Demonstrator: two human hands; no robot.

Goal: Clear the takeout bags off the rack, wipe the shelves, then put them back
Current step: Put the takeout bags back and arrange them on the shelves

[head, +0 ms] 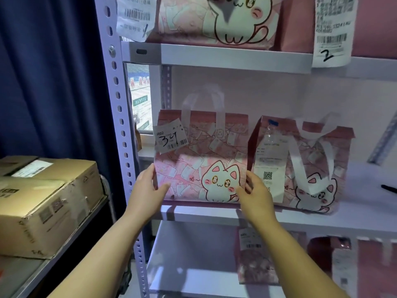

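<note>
A pink takeout bag (199, 151) with a white cat print and a ticket marked 34 stands upright at the left of the middle shelf (206, 214). My left hand (148, 188) presses its lower left edge, thumb on the front. My right hand (255, 194) holds its lower right corner. A second pink cat bag (309, 168) with a long receipt stands just to the right, touching or nearly touching the first. More pink bags sit on the top shelf (214, 20) and the lower shelf (257, 257).
The white metal rack's perforated post (120, 117) runs down the left. Cardboard boxes (47, 196) rest on a low stand at the left, before a dark blue curtain (53, 72). A black pen-like object (388, 188) lies at the middle shelf's right.
</note>
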